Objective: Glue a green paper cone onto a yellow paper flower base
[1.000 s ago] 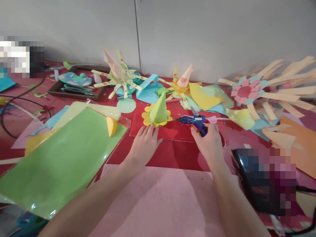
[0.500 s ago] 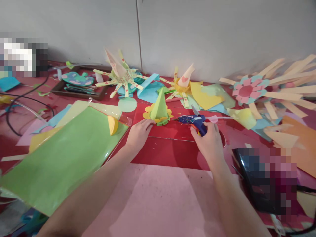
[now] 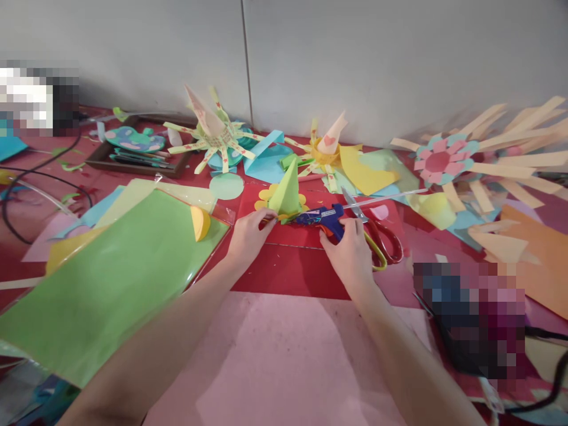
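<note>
A green paper cone [image 3: 287, 192] stands upright on a ring of yellow paper petals [image 3: 266, 195], on a red sheet [image 3: 293, 272]. My left hand [image 3: 249, 235] is closed, its fingertips pinching the near left edge of this paper flower; the exact bit between them is partly hidden. In my right hand [image 3: 352, 254] is a blue glue gun [image 3: 328, 214], gripped by its handle. Its nozzle points left and reaches the front of the cone's base. A clear glue stick [image 3: 390, 197] sticks out of its back. Scissors [image 3: 384, 236] with red and yellow handles lie just right of that hand.
Green paper in a clear sleeve [image 3: 119, 284] lies at the left, a yellow folded piece [image 3: 200, 223] on it. Paper figures with cones [image 3: 208, 118] and strips stand along the wall [image 3: 355, 53]. A tray of pens [image 3: 137, 165] is back left, a dark object [image 3: 461, 331] front right.
My right hand has moved the glue gun left, bringing its nozzle to the flower's base. The scissors behind it now show more. My left hand stays at the flower's edge.
</note>
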Available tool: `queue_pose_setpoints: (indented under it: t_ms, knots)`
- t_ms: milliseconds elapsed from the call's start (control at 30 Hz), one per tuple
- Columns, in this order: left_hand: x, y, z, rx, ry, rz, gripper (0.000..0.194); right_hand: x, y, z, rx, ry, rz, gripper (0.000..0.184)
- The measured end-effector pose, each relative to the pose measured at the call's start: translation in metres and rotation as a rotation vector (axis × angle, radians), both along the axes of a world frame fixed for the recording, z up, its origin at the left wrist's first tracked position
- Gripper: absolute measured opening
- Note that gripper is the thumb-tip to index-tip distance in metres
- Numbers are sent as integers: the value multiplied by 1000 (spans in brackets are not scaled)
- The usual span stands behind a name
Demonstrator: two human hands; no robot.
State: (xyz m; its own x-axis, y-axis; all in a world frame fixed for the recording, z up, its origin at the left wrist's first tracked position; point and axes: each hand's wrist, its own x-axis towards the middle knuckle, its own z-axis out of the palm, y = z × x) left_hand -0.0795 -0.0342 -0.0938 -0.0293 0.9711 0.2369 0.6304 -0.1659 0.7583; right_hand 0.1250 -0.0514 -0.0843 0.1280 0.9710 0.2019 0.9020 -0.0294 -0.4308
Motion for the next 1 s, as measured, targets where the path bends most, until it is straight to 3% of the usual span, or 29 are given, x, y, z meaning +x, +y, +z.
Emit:
queue_pose_setpoints:
  t_ms: [1000]
  knots:
    - [-1,2,-1,-27,-48,-13,10,4,0,-2,65,15,59,25]
